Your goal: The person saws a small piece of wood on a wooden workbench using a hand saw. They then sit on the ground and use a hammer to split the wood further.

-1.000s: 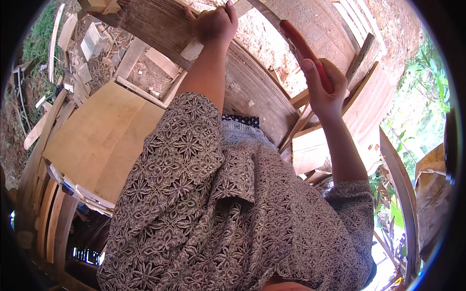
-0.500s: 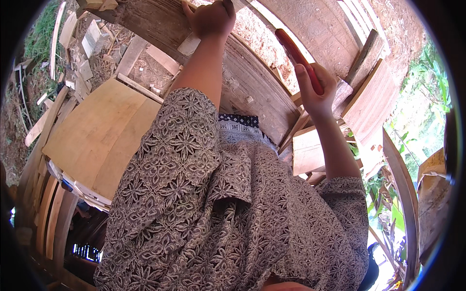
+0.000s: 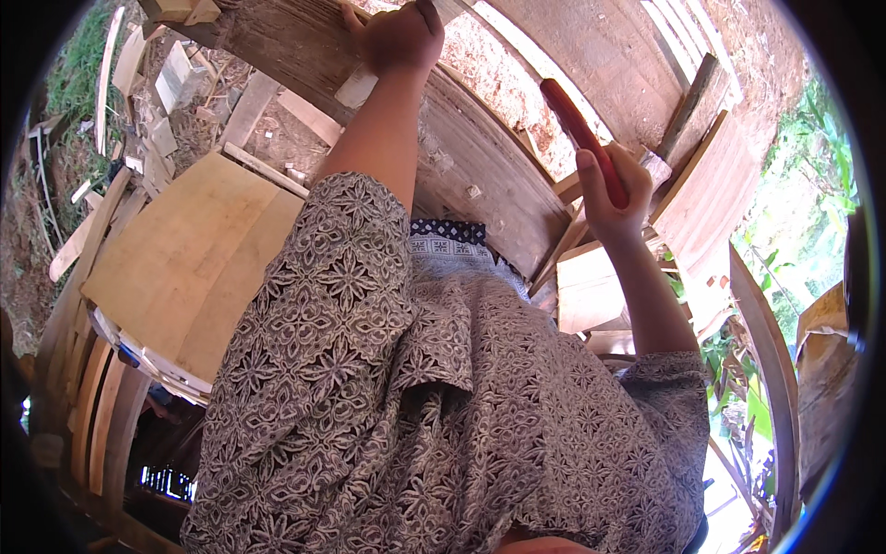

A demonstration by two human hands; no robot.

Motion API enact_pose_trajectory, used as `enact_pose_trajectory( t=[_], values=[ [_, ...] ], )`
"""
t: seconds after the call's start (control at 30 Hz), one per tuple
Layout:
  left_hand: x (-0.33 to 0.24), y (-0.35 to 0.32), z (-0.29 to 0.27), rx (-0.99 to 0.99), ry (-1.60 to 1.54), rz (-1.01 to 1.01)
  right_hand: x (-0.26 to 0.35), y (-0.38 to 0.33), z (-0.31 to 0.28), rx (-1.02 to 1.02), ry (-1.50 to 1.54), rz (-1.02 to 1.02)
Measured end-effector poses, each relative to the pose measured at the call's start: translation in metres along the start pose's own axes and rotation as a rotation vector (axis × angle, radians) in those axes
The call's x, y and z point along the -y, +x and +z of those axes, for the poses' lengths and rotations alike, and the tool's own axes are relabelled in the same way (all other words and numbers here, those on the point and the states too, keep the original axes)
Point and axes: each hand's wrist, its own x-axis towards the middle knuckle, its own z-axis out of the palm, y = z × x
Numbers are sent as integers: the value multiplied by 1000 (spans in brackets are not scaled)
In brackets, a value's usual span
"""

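At the top of the view, my left hand is closed over a wide weathered plank, with its thumb reaching to the left. What its fingers grip is hidden, though a pale wooden edge shows beside it. My right hand, further right and nearer to me, wraps round a long, slightly curved red tool handle. The handle slants up and left from the fist, above the plank's far side. I cannot make out the kind of tool. A small pale wood chip lies on the plank.
On the left stands a smooth light-brown board. Wood offcuts litter the ground beyond it. To the right, boards and a pale wooden block lean close to my right forearm. Green plants grow at the far right.
My right hand has come slightly toward me and to the right, bringing the red handle along. My left hand has shifted barely to the left and remains closed.
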Motion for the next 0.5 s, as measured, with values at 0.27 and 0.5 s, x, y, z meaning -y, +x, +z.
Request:
enact_pose_trajectory(
  t=[0.27,0.5],
  values=[
    [2,-1,14,-6,-43,-41,-20,-10,13,-78,102,22],
    [2,0,23,-45,65,-17,-7,-3,28,-56,95,-4]
  ],
)
